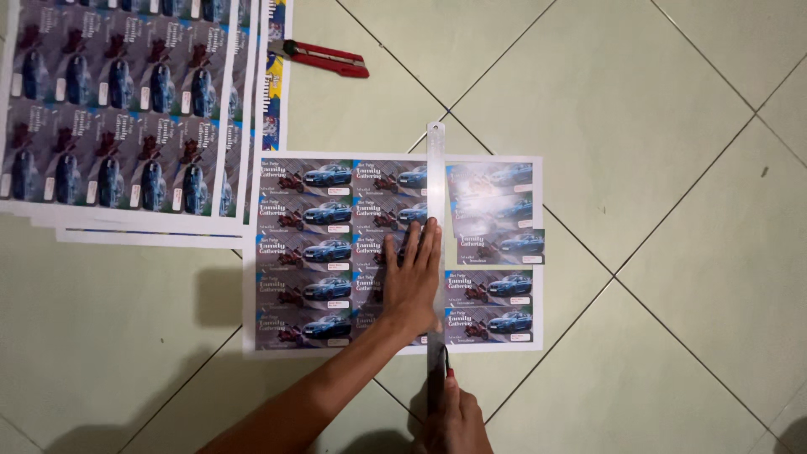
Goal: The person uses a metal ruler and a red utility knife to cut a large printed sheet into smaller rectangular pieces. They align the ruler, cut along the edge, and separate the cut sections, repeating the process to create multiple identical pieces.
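Tiled floor [639, 126] — ruler [435, 168] beside left fingers [420, 248]

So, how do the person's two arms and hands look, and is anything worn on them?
Both are bare. The left hand has no glove, ring or watch in view, and its forearm shows no sleeve up to the picture's edge. The right hand is also ungloved; only the hand and wrist show, so a sleeve higher up cannot be judged. No markings are visible on either.
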